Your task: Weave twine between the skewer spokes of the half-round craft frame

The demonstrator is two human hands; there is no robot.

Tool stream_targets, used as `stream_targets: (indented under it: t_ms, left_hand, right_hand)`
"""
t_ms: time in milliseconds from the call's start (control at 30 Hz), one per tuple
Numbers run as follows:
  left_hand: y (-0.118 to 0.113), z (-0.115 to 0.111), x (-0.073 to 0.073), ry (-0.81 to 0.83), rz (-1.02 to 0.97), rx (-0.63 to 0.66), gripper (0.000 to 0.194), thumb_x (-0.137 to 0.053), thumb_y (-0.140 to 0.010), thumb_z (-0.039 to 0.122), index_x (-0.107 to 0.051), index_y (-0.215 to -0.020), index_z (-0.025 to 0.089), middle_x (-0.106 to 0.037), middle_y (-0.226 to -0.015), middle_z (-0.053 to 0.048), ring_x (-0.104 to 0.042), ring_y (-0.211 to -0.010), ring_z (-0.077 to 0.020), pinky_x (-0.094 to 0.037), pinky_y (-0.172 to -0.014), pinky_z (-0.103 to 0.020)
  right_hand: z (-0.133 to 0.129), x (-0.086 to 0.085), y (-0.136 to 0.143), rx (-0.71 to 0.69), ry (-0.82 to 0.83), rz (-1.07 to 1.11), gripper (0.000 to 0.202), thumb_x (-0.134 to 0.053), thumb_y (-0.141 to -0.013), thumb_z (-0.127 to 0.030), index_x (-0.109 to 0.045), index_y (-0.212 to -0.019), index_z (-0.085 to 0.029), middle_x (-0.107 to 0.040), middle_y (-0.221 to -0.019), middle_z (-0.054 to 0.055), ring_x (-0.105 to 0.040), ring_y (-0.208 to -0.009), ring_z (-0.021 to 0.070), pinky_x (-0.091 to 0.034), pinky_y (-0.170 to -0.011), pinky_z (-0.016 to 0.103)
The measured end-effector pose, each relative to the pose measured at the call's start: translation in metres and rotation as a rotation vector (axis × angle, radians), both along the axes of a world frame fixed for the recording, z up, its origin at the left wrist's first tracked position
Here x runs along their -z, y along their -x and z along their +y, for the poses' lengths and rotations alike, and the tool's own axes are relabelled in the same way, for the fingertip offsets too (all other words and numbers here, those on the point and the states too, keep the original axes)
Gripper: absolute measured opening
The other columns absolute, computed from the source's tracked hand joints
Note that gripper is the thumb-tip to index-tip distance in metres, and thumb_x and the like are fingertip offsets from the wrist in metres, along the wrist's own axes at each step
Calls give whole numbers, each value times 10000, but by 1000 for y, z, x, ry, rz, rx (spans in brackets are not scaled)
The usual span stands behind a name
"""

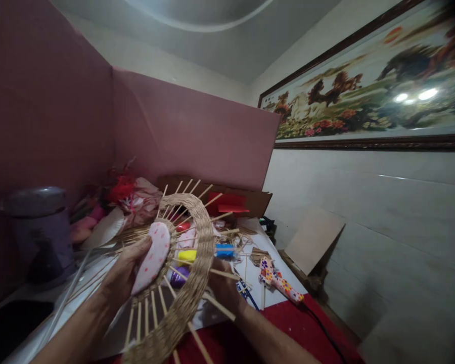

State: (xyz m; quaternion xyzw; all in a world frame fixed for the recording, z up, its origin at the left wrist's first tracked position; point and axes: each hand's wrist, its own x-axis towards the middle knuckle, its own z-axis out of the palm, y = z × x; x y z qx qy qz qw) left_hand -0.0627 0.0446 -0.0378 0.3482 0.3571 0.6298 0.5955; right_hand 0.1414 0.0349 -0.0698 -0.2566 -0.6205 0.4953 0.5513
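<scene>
Up in front of me is a half-round woven fan, with thin wooden sticks radiating through a band of twisted straw cord. At its centre sits a half-round pad covered in white cloth with pink spots. My left hand is closed around the pad's left edge, its thumb on the front face. On the other side my right hand grips the cord band from behind; the fan hides most of its fingertips. Through the gaps between sticks, yellow, purple and blue items show on the table.
A flower-patterned glue gun with a black cable lies at the right on the white and red table cover. Blue-handled scissors are near my right wrist. A lidded purple container stands left. Pink panels and cardboard border the back.
</scene>
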Motion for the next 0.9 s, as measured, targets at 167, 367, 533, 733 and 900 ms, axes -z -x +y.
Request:
stream_targets:
  t_ms: [167,367,533,733,900]
  left_hand:
    - [15,7,-2,21,40,-1,205,-563,-779,135,-651,-963,112,-732,-814,-100,-682,-621,-191,-561,-545,-257]
    - [24,14,4,41,87,19,236,-594,-757,162,-646,-983,117,-732,-836,-100,-688,-661,-204,-574,-596,-286]
    - [26,16,5,2,124,13,225,-600,-753,130,-629,-973,93,-726,-779,-85,-673,-638,-174,-564,-598,-254]
    - [26,15,6,-4,138,20,285,-616,-747,144,-613,-1027,93,-722,-802,-82,-663,-652,-175,-560,-625,-265]
    - [24,14,3,4,139,18,240,-604,-750,146,-617,-985,100,-722,-776,-73,-653,-604,-173,-551,-581,-264]
  right_hand:
    - [-3,-17,-18,-192,137,209,129,-634,-727,-286,-653,-665,-174,-584,-604,0,-498,-503,98,-396,-480,215]
    - [-7,-16,-16,-188,166,141,113,-658,-734,-269,-664,-707,-159,-605,-608,0,-512,-518,92,-404,-492,200]
    - [-6,-10,-14,-232,170,59,172,-643,-733,-319,-656,-714,-149,-591,-589,6,-495,-484,100,-383,-443,203]
    - [-10,-13,-16,-252,185,40,189,-593,-723,-300,-675,-799,-147,-604,-651,21,-490,-522,104,-382,-471,206]
    - [-11,-14,-15,-248,188,43,191,-614,-697,-284,-678,-816,-150,-617,-673,22,-501,-541,109,-379,-470,200]
